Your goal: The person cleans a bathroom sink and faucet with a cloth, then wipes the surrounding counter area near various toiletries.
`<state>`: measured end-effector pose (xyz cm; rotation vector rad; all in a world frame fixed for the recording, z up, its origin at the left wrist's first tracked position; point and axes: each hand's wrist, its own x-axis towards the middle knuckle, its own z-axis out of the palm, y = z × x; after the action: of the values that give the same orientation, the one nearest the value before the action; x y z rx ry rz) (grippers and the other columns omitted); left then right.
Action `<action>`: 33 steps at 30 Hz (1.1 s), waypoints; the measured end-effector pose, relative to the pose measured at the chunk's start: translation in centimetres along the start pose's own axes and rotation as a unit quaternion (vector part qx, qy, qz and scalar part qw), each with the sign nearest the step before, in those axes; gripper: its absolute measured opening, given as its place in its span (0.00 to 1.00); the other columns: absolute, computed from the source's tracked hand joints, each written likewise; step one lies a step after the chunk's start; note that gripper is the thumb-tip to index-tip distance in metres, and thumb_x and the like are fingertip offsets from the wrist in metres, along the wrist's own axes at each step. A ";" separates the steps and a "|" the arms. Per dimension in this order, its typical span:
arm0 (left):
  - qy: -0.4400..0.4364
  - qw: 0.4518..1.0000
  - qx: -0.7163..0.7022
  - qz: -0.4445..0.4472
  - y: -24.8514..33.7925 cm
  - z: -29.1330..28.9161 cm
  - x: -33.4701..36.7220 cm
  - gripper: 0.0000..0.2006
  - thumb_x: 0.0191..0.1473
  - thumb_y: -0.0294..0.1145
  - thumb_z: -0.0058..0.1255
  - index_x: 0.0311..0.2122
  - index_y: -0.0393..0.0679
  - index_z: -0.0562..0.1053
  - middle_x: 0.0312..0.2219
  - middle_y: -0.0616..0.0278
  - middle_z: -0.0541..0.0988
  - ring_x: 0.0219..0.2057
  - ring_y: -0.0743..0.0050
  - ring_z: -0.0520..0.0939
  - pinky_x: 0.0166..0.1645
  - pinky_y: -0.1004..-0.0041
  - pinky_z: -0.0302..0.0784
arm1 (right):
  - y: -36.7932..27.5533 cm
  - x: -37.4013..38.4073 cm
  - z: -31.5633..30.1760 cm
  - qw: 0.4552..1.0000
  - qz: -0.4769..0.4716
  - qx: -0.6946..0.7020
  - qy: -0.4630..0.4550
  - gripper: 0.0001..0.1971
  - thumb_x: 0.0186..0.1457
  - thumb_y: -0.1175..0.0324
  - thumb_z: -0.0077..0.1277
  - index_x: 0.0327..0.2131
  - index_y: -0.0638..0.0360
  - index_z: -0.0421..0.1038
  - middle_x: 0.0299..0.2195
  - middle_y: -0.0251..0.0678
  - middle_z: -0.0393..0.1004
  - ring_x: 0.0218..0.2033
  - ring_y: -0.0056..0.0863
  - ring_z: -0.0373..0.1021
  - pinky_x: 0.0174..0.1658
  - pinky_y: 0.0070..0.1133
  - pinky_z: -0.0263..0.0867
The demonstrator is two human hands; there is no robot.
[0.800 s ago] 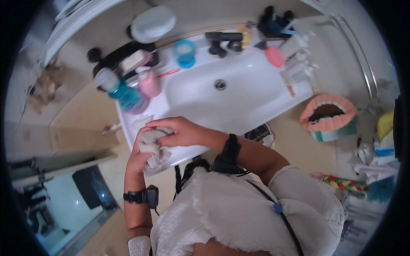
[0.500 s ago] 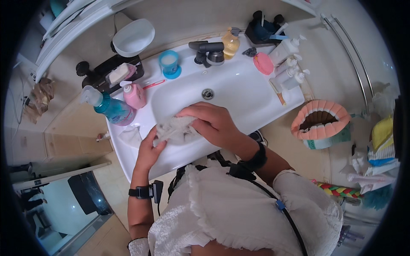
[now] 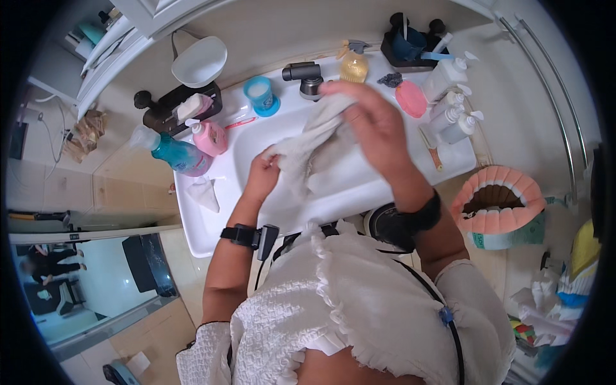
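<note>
A greyish-white cloth (image 3: 298,151) is stretched between my two hands above the white sink (image 3: 410,154). My left hand (image 3: 261,174) pinches its left end over the near-left part of the basin. Raised higher and farther right, my right hand (image 3: 378,128) grips the other end near the black faucet (image 3: 307,76) and looks slightly blurred. The middle of the cloth sags and hangs down into the basin, hiding the drain. On the rim left of my left hand lies a crumpled white piece of cloth or tissue (image 3: 204,194).
Left rim: a teal pump bottle (image 3: 176,155), a pink bottle (image 3: 210,137), a soap bar (image 3: 194,106) and a blue cup (image 3: 260,95). Right side: a yellow spray bottle (image 3: 354,64), a pink oval item (image 3: 410,99), white pump bottles (image 3: 444,80) and a brush (image 3: 431,147). A peach-rimmed bin (image 3: 497,221) stands beyond.
The cloth was bunched low between both hands. Now my right hand has lifted its end up and to the right, drawing the cloth out, while the left hand shifted slightly right and away.
</note>
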<state>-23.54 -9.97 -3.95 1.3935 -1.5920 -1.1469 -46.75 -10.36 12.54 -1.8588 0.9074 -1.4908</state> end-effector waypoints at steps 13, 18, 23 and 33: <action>-0.051 0.974 -0.212 0.055 8.4 5.0 0.0 0.24 0.54 0.24 0.49 0.56 0.40 0.62 0.47 0.65 0.72 0.46 0.79 0.72 0.51 0.77 0.66 | 4.2 -0.9 -1.8 0.881 0.297 0.366 -0.052 0.15 0.62 0.68 0.35 0.46 0.65 0.67 0.40 0.35 0.72 0.42 0.19 0.68 0.46 0.18 0.64; 0.051 0.960 -0.273 0.028 8.5 2.2 0.2 0.17 0.56 0.26 0.47 0.51 0.41 0.66 0.41 0.67 0.74 0.41 0.82 0.73 0.47 0.79 0.68 | 6.5 -1.1 -5.1 0.965 0.242 -0.021 -0.101 0.17 0.51 0.65 0.55 0.43 0.64 0.70 0.40 0.34 0.73 0.41 0.17 0.67 0.46 0.18 0.63; 0.117 0.914 -0.389 -0.017 11.4 1.3 0.3 0.13 0.57 0.30 0.46 0.48 0.43 0.68 0.41 0.65 0.74 0.43 0.80 0.73 0.47 0.78 0.68 | 7.0 -2.5 -5.4 0.970 0.176 -0.126 -0.107 0.17 0.49 0.68 0.57 0.43 0.61 0.71 0.41 0.33 0.72 0.40 0.17 0.67 0.44 0.17 0.63; 0.216 0.967 0.059 0.120 11.4 -1.1 1.5 0.10 0.52 0.28 0.54 0.40 0.40 0.75 0.32 0.70 0.77 0.34 0.84 0.74 0.41 0.81 0.68 | 9.7 -4.1 -7.2 0.960 0.253 0.117 -0.019 0.13 0.55 0.63 0.53 0.38 0.62 0.72 0.27 0.24 0.70 0.29 0.11 0.62 0.34 0.13 0.61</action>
<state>-26.73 -11.37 7.02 1.3658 -1.4753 -0.5650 -55.80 -13.07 4.03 -1.3487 1.0416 -1.1788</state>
